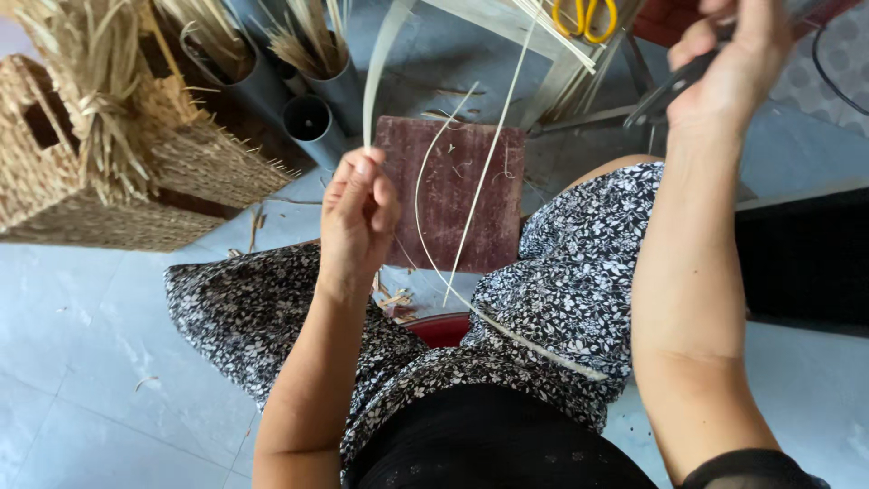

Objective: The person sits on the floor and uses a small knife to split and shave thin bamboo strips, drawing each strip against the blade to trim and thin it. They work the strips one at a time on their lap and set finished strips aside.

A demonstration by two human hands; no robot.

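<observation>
Two hands, one pale strip

Two of my left fingers (pixel 367 172), thumb and forefinger, are pinched shut on a flat pale strip (pixel 378 68) of plant fibre, which rises from the pinch and curves up toward the top of the view. My left hand (pixel 358 222) is held up over my lap, its back toward me. My right hand (pixel 738 68) is raised at the upper right, closed around a dark metal tool (pixel 665 91) that looks like shears; I cannot tell how its blades stand. A thinner strand (pixel 480 181) runs down from the top, past the left hand, and lies across my right thigh on the flowered skirt (pixel 579 272).

Between my knees, on the floor, lies a dark red square board (pixel 471 222) with a few shavings on it, and below it the rim of a red stool (pixel 444 330) shows. Beyond the board stand grey tubes (pixel 312 122) holding bundles of dry straw. To the left sits a woven basket (pixel 100 204) with loose ends sticking out and a tied sheaf of straw (pixel 90 100) on top of it. Yellow-handled scissors (pixel 584 18) rest on a pale wooden frame (pixel 543 41) at the top. The floor (pixel 81 362) is pale grey tile with stray scraps.
</observation>
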